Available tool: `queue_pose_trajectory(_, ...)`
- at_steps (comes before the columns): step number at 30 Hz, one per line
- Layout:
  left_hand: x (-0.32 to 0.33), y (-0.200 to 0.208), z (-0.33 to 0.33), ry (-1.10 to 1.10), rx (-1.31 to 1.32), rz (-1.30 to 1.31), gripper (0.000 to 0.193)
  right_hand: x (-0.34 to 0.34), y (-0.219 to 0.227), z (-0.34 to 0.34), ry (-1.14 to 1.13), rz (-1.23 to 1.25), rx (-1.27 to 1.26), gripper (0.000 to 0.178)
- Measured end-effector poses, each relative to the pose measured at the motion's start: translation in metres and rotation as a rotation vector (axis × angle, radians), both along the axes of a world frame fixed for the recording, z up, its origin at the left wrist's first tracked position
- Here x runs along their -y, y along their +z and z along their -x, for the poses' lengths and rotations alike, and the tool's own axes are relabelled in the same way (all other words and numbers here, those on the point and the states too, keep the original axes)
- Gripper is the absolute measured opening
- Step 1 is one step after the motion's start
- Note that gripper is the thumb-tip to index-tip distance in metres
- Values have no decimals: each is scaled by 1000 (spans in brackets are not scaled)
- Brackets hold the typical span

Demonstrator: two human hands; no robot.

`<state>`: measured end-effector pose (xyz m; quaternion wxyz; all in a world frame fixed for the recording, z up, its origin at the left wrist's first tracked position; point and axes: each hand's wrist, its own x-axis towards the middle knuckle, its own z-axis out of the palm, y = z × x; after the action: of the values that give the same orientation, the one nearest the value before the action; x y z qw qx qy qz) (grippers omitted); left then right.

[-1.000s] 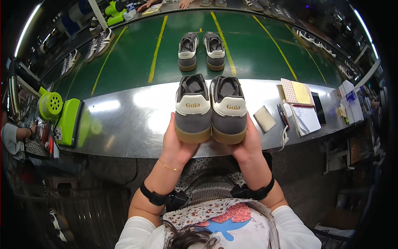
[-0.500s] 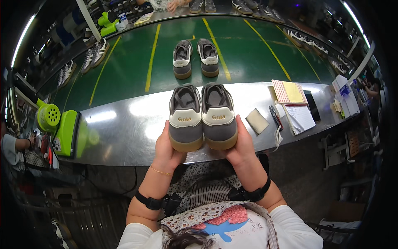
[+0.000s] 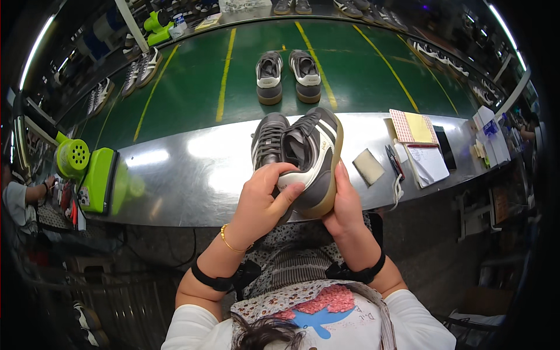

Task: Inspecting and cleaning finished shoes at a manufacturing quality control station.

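Observation:
Two dark grey sneakers with white trim and gum soles are at the bench's front edge. The right sneaker [image 3: 324,166] is tilted, its outer side and sole edge turned up. My left hand [image 3: 263,197] is closed on its heel, thumb on the white heel tab and fingers at the collar. My right hand [image 3: 345,205] grips the same sneaker along the sole from the right. Against it on the left stands the left sneaker [image 3: 269,139], its laces facing up and its heel hidden behind my left hand.
Ahead, another sneaker pair [image 3: 269,79] stands on the green belt [image 3: 192,76] with yellow lines. On the metal bench [image 3: 175,192] are a lime-green machine [image 3: 98,181], a beige pad [image 3: 368,167], snips [image 3: 395,161], a notebook [image 3: 427,166] and a phone [image 3: 445,149]. A co-worker's arm [image 3: 34,195] shows far left.
The right sneaker has tipped and turned, with its sole side now up. My left hand has moved from the left sneaker's side to the right sneaker's heel.

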<state>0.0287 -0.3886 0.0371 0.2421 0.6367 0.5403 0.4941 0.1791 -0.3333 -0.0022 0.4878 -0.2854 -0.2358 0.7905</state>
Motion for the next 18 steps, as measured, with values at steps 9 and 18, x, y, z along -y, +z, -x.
queue_pose_trajectory(9,-5,2,-13,122,-245,-157,23,18,-15,0,5,-19,17,44)
queue_pose_trajectory(18,7,-54,50,420,210,102,43,-32,-47,-49,-31,-830,1357,41)
